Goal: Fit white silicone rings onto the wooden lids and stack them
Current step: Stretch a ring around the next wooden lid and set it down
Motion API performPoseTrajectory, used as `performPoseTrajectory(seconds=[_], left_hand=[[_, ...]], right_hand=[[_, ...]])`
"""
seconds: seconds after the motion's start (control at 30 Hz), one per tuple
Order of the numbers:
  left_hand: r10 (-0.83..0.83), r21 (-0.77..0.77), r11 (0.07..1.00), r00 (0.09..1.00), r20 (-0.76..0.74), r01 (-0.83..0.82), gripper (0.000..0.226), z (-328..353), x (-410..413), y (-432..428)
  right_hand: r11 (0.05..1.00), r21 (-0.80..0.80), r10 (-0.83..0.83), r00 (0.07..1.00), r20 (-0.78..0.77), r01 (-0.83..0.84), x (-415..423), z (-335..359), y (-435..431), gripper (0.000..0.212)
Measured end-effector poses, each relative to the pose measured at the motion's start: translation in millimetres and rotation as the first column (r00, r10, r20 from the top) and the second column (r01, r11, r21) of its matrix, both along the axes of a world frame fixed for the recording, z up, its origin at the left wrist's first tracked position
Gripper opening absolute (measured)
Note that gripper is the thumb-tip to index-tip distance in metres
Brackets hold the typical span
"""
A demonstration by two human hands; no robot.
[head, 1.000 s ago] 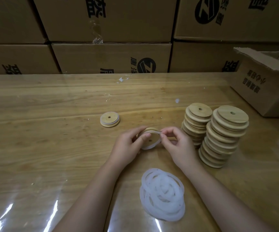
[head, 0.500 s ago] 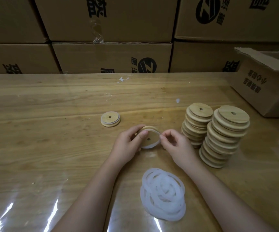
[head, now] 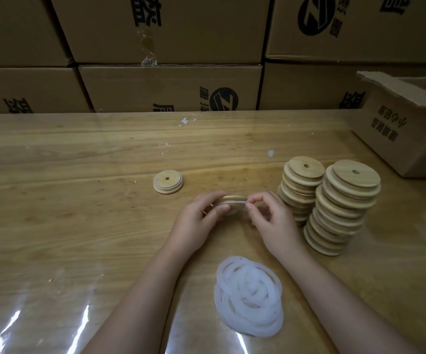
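My left hand (head: pixel 196 221) grips a round wooden lid (head: pixel 232 200), held nearly flat just above the table. A white silicone ring (head: pixel 233 203) runs round its rim, and my right hand (head: pixel 270 215) pinches that ring at the lid's right edge. One lid with a ring on it (head: pixel 168 181) lies alone to the left. Two tall stacks of bare wooden lids (head: pixel 339 208) stand to the right of my hands. A loose pile of white rings (head: pixel 249 295) lies near me between my forearms.
The wooden table (head: pixel 66 226) is covered with glossy clear film. An open cardboard box (head: pixel 406 129) stands at the far right. Stacked cartons (head: pixel 168 88) wall off the table's back edge. Small white scraps (head: pixel 186 121) lie near the back.
The lid has tipped from facing me to nearly flat, edge on. The ring, which hung loosely off the lid, now sits tight along its rim. Both hands stayed in place.
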State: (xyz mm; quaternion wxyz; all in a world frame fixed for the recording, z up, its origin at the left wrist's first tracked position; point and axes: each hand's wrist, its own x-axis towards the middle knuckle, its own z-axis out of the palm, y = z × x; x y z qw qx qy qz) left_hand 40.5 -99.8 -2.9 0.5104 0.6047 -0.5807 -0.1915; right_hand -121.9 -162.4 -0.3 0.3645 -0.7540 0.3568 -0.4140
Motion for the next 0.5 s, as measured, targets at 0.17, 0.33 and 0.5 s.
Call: performPoseTrajectory(seconds=[0.17, 0.33, 0.5], left_hand=[[0.067, -0.052, 0.997, 0.985, 0.158, -0.060, 0.024, 1.8, -3.0, 1.9], [0.050, -0.069, 0.997, 0.972, 0.229, -0.035, 0.030, 4.0, -3.5, 2.4], [0.053, -0.093, 0.995, 0.989, 0.140, -0.040, 0.029, 6.8, -1.5, 2.3]], right_hand=[[0.999, -0.048, -0.019, 0.999, 0.026, 0.021, 0.1, 0.2, -0.9, 0.006], [0.993, -0.115, 0.029, 1.000, 0.005, -0.028, 1.4, -0.7, 2.1, 0.009], [0.995, -0.095, 0.000, 1.000, -0.013, -0.001, 3.0, -2.5, 0.7, 0.013]])
